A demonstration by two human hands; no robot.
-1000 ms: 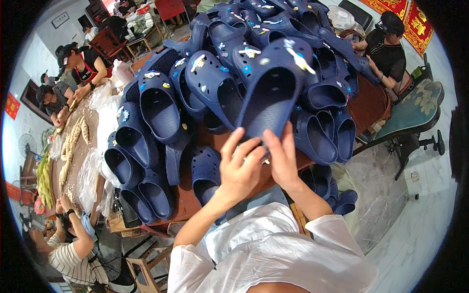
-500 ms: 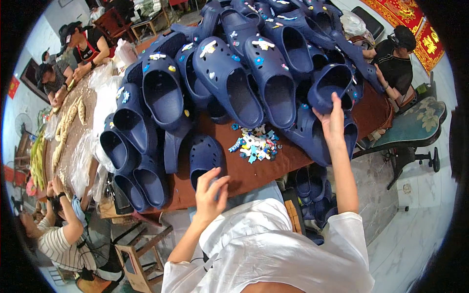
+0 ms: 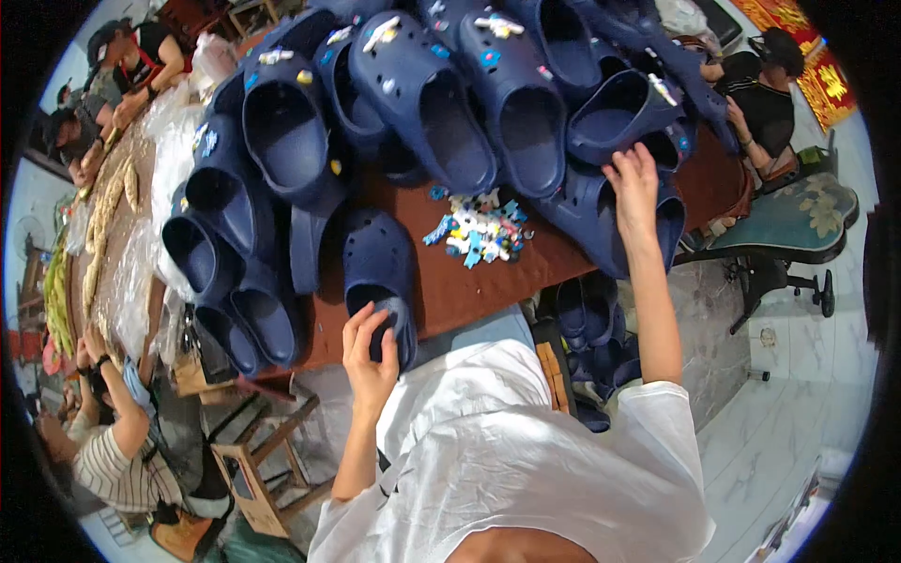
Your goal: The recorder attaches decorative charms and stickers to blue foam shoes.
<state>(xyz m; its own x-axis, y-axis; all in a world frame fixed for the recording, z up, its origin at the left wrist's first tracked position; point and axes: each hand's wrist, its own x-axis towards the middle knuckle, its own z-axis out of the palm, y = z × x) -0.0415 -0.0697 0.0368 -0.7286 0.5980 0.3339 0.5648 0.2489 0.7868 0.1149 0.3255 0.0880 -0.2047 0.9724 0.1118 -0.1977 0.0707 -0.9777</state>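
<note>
A plain navy clog lies near the table's front edge, its heel toward me. My left hand is at its heel opening, fingers bent and thumb apart; whether they touch it I cannot tell. On the right, my right hand has loosely bent, parted fingers and holds nothing. Just beyond its fingertips a navy clog with a white charm rests tilted on the pile. Another navy clog lies beside and partly behind that hand. Between my hands sits a small heap of colourful shoe charms.
Many navy clogs, several with charms, are piled over the brown-covered table. More clogs sit below its right edge. A wooden stool stands at left, a padded chair at right. Other people sit around both sides.
My right hand has let go of the charm-decorated clog, which now lies tilted on the pile. My left hand has come to the plain clog's heel. The view has shifted slightly.
</note>
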